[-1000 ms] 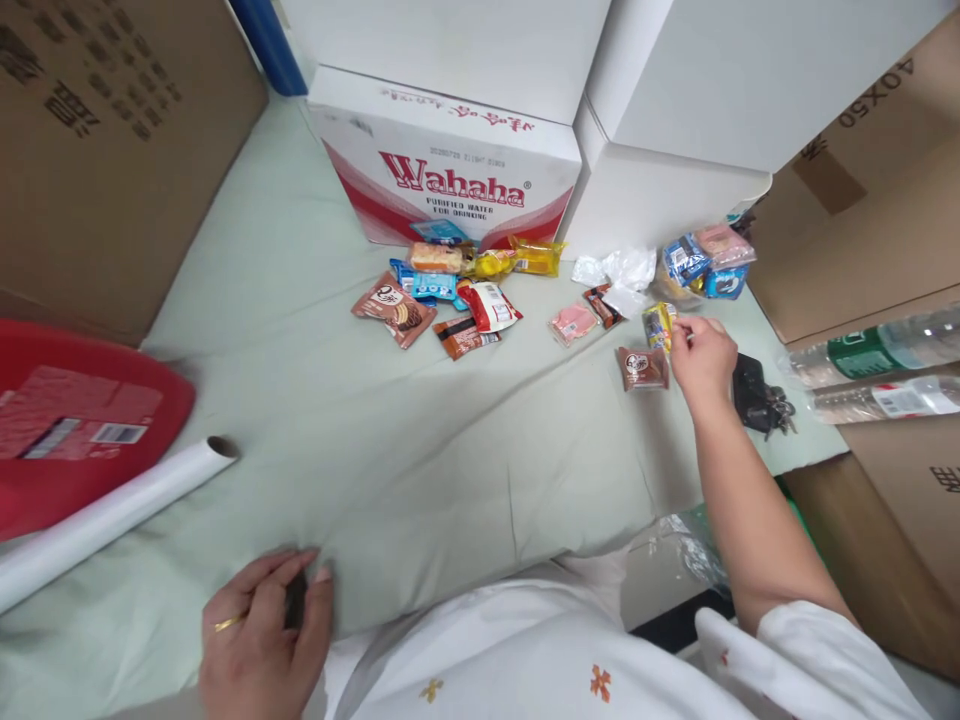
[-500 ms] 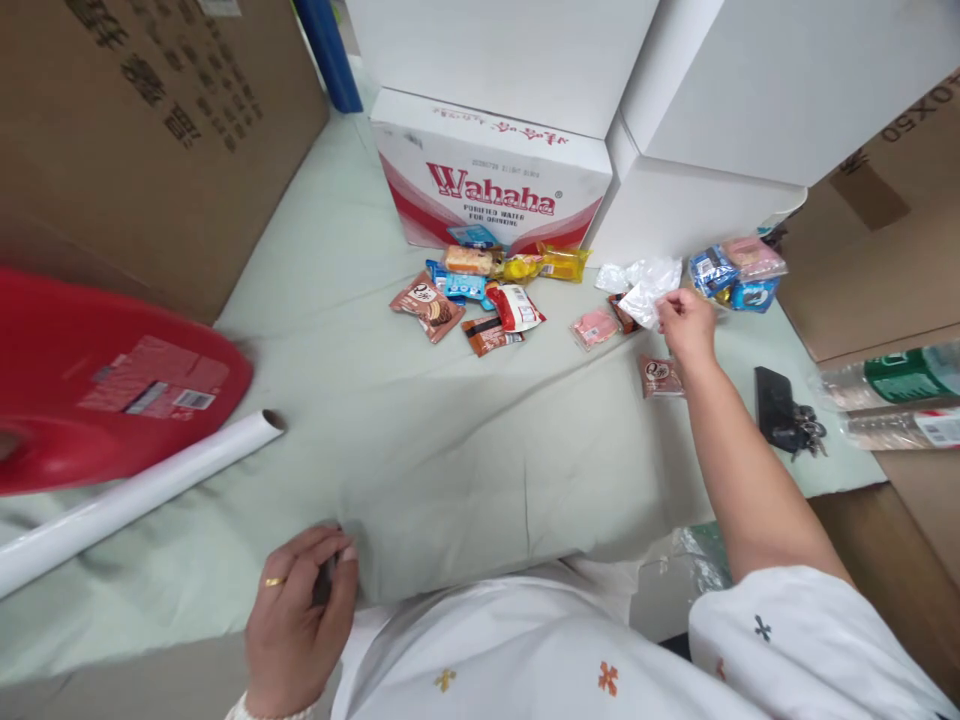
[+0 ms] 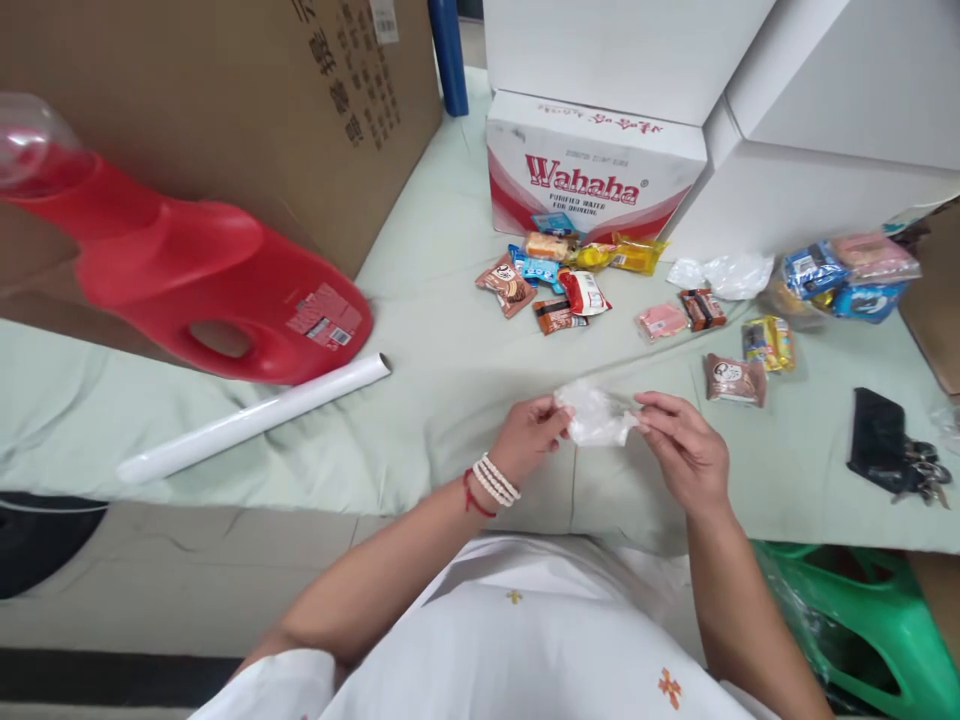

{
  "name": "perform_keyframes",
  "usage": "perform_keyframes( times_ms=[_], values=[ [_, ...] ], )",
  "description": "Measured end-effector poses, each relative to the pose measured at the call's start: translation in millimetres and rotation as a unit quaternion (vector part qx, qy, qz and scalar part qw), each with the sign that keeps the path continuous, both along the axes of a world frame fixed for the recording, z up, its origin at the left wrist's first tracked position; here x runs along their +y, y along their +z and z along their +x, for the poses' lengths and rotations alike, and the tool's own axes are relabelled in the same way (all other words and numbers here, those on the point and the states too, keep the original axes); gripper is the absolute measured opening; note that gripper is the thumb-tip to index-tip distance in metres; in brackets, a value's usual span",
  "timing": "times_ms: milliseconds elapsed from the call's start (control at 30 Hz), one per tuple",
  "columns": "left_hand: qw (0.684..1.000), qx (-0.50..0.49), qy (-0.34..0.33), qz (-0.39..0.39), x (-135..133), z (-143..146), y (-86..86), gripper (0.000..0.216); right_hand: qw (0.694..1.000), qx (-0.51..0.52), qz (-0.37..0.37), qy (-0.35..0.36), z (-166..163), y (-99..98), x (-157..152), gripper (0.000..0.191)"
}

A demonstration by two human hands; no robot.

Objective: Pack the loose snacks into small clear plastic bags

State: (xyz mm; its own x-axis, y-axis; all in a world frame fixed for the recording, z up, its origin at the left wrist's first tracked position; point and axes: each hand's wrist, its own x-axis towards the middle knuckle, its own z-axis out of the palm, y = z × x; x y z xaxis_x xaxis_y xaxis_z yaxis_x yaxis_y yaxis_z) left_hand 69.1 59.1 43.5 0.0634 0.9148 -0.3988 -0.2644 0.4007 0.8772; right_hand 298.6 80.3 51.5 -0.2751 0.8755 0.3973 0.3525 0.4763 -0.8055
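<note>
A small, crumpled, see-through plastic bag (image 3: 598,418) is stretched between my two hands over the cloth-covered table. My left hand (image 3: 529,437) pinches its left side, and my right hand (image 3: 686,450) pinches the right edge. To the right of my right hand lie a brown snack packet (image 3: 735,380) and a yellow one (image 3: 770,342). Behind them are a pink packet (image 3: 661,322), a dark brown packet (image 3: 703,309) and more crumpled plastic bags (image 3: 731,275). A filled clear bag of snacks (image 3: 870,298) rests farther right. Several mixed packets form a pile (image 3: 559,272) at the back.
A red jug (image 3: 225,260) and a white roll (image 3: 255,418) lie on the left beside a cardboard box (image 3: 300,130). White cartons (image 3: 630,50) and a Wahaha box (image 3: 600,180) stand behind. Keys (image 3: 922,472) with a black case lie right, above a green stool (image 3: 862,620).
My right hand has brought a plastic bag from the back right to the middle front. My left hand has come up from the table's front edge and grips it too. The view has shifted left.
</note>
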Motion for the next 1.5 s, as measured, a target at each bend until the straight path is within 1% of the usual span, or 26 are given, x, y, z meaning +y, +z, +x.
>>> perform_keyframes(
  times_ms=[67,100,133,200,233,267,300,367,400,433,467,567,600,633,667,733,767,800,867,1000,1067,1133,1233,1300,1367,1500],
  values=[
    [0.997,-0.042,0.065,-0.006,-3,-4,-4.8,0.045,1.0,-0.017,0.012,-0.018,6,-2.0,-16,0.023],
    [0.993,-0.072,0.088,-0.01,-5,-6,-6.2,0.044,0.999,-0.037,0.007,-0.001,11,-3.0,-24,0.024],
    [0.99,-0.103,0.1,-0.014,-7,-7,-6.7,0.044,0.998,-0.061,-0.005,0.034,15,-4.2,-32,0.025],
    [0.984,-0.146,0.102,-0.019,-12,-8,-5.7,0.044,0.988,-0.093,-0.045,0.116,25,-6.9,-45,0.026],
    [0.983,-0.157,0.096,-0.019,-14,-8,-4.5,0.045,0.984,-0.091,-0.07,0.135,30,-8.4,-49,0.026],
    [0.983,-0.161,0.087,-0.017,-16,-7,-3.4,0.045,0.984,-0.078,-0.097,0.125,34,-9.8,-52,0.024],
    [0.984,-0.16,0.076,-0.012,-17,-6,-2.5,0.044,0.987,-0.054,-0.125,0.085,37,-11.0,-53,0.022],
    [0.987,-0.151,0.049,-0.002,-20,-3,-2.0,0.044,0.983,0.006,-0.179,-0.03,39,-12.3,-49,0.017],
    [0.989,-0.142,0.033,0.004,-21,-2,-2.5,0.044,0.976,0.033,-0.204,-0.074,38,-12.1,-45,0.017],
    [0.991,-0.13,0.016,0.011,-22,0,-3.5,0.044,0.967,0.055,-0.231,-0.095,34,-11.3,-41,0.019],
    [0.993,-0.113,-0.002,0.021,-22,1,-4.7,0.043,0.959,0.071,-0.257,-0.092,28,-10.1,-35,0.023],
    [0.995,-0.045,-0.051,0.073,-20,4,-7.6,0.04,0.934,0.105,-0.341,-0.011,4,-6.3,-21,0.033],
    [0.994,-0.016,-0.047,0.094,-19,5,-7.8,0.038,0.923,0.118,-0.366,0.013,-5,-5.8,-17,0.034],
    [0.994,0.02,-0.023,0.108,-18,4,-7.6,0.037,0.914,0.131,-0.384,0.022,-12,-5.8,-15,0.035],
    [0.992,0.061,0.024,0.111,-17,4,-7.1,0.038,0.91,0.14,-0.39,0.017,-18,-6.4,-13,0.035],
    [0.979,0.13,0.135,0.085,-18,1,-5.4,0.037,0.917,0.145,-0.372,-0.026,-27,-8.5,-13,0.035],
    [0.973,0.142,0.17,0.064,-19,1,-4.5,0.036,0.922,0.141,-0.355,-0.054,-29,-9.6,-13,0.034],
    [0.973,0.139,0.181,0.046,-21,0,-3.6,0.037,0.927,0.138,-0.34,-0.075,-31,-10.4,-13,0.033],
    [0.983,0.109,0.146,0.035,-24,2,-2.5,0.041,0.931,0.135,-0.328,-0.089,-34,-11.2,-15,0.032],
    [0.996,0.059,0.052,0.036,-22,7,-5.8,0.042,0.926,0.144,-0.343,-0.059,-35,-11.2,-18,0.028],
    [0.999,0.026,0.04,0.02,-18,6,-9.1,0.043,0.924,0.146,-0.347,-0.064,-29,-12.2,-17,0.029],
    [0.999,-0.016,0.046,0.0,-17,2,-11.2,0.044,0.922,0.154,-0.345,-0.087,-21,-13.3,-14,0.031],
    [0.996,-0.06,0.057,-0.021,-19,-2,-8.4,0.048,0.924,0.153,-0.329,-0.123,-9,-12.9,-9,0.033],
    [0.997,-0.046,0.066,-0.016,-22,0,-2.5,0.05,0.933,0.13,-0.313,-0.123,-7,-10.3,-8,0.03],
    [0.998,-0.005,0.06,0.001,-24,4,4.8,0.05,0.943,0.101,-0.303,-0.098,-10,-6.3,-9,0.028],
    [0.994,0.092,0.009,0.05,-22,10,13.7,0.042,0.964,0.029,-0.26,-0.051,-23,3.7,-14,0.024]
  ],
)
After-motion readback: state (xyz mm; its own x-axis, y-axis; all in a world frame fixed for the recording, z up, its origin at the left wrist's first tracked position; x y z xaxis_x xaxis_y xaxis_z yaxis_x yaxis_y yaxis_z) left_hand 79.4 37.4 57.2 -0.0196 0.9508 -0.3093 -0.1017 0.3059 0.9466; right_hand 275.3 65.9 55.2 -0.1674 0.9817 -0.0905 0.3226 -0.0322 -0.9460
